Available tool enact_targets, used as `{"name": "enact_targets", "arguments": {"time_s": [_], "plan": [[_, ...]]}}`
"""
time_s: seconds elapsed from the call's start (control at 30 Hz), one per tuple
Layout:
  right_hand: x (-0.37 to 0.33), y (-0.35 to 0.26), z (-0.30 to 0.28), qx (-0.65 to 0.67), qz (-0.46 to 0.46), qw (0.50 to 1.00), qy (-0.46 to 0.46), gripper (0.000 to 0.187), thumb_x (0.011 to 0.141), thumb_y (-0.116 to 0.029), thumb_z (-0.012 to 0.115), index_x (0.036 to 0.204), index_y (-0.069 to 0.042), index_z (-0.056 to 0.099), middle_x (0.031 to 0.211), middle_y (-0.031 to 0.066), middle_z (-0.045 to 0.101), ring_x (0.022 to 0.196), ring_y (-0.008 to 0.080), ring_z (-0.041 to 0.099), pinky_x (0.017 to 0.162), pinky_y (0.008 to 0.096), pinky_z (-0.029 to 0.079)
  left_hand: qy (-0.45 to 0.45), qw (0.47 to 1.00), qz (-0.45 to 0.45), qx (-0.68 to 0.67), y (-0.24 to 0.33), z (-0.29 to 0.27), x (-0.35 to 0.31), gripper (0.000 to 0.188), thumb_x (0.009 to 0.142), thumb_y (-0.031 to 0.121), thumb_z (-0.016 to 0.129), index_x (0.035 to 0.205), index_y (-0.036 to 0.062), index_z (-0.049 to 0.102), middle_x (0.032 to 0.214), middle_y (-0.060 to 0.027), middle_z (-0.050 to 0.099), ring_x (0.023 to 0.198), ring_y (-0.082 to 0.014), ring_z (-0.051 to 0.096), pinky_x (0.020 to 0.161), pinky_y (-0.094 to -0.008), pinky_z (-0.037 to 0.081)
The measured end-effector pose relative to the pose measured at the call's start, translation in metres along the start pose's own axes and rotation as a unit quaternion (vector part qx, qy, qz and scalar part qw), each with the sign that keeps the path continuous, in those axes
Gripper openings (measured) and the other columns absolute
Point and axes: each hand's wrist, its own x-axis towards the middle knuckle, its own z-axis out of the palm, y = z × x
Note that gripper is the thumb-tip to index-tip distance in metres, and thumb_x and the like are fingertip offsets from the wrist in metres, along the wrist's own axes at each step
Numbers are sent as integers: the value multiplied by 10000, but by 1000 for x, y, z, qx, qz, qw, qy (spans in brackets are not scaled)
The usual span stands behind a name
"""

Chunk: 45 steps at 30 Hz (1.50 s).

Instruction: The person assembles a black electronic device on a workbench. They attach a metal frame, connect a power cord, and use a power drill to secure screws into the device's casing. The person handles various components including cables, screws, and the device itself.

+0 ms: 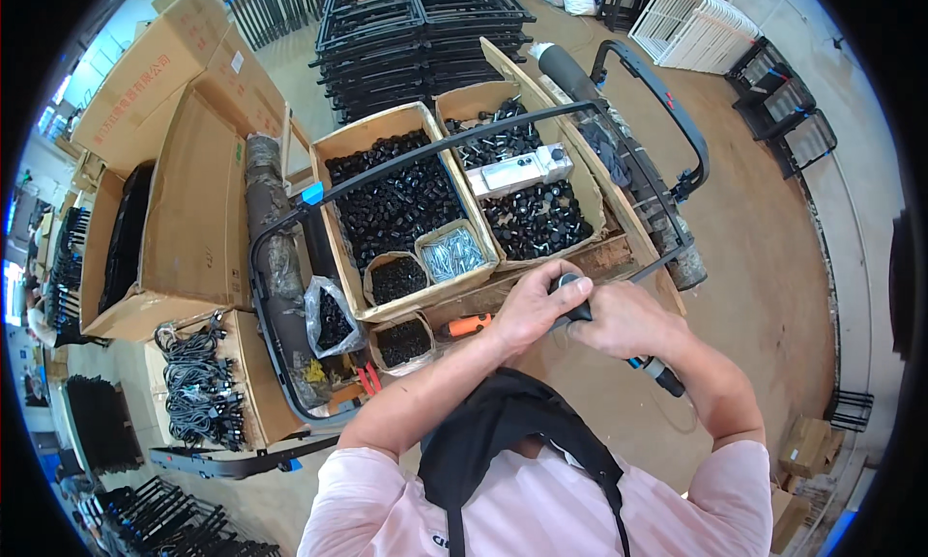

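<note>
My left hand [537, 308] and my right hand [626, 319] meet at the near edge of the workbench, beside the lower right run of a black tubular frame [387, 164]. Between them sits a dark rounded part [578, 312], with my left thumb and fingers closed about it. The fingers of my right hand are curled closed against it. Below my right wrist a black tool end with a blue-green band [663, 374] sticks out; most of it is hidden by the hand. The frame lies across the part boxes and carries a piece of blue tape [312, 193].
A wooden box of small black caps [391, 204], a carton of black-headed bolts [536, 219] and a small box of silver screws [452, 255] stand ahead. An orange-handled tool [470, 325] and red-handled pliers [368, 378] lie nearby. Wrapped rollers [275, 224] flank the bench; stacked frames [416, 35] stand beyond.
</note>
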Motion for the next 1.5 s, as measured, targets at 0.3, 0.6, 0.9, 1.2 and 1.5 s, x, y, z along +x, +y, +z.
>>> {"name": "enact_targets", "arguments": {"time_s": [0.3,0.6,0.9,1.2,1.5], "plan": [[-35,21,27,35,-38,998,24,420,870,-325,635,862,85,721,848,314,727,883,487,735,852,555,576,67,996,54,31,-46,32,-15,283,1029,309,744,1133,55,674,982,33,632,908,-65,561,831,-266,487],[-40,32,48,49,-52,996,46,428,883,-339,642,901,82,721,882,304,735,900,468,739,855,544,576,110,988,89,53,-60,45,-25,268,1039,320,724,1120,68,682,968,35,631,897,-62,547,822,-268,481],[-36,33,58,60,-26,998,24,430,847,-308,628,1001,79,735,998,308,750,1024,445,736,913,535,568,133,985,77,74,-70,45,-30,240,1043,293,715,1137,75,679,993,35,622,936,-68,543,863,-272,471],[-17,41,60,51,-34,998,-17,404,785,-268,630,925,100,724,953,315,734,951,447,733,835,512,569,115,986,91,76,-65,48,-28,231,1048,286,717,1140,79,671,972,50,621,908,-51,541,826,-261,476],[-15,42,56,61,-56,996,8,430,821,-348,685,999,42,715,966,290,739,969,465,715,833,531,547,64,993,84,51,-48,44,-25,286,1020,299,752,1163,64,672,1069,9,640,1003,-86,562,911,-297,499]]}}
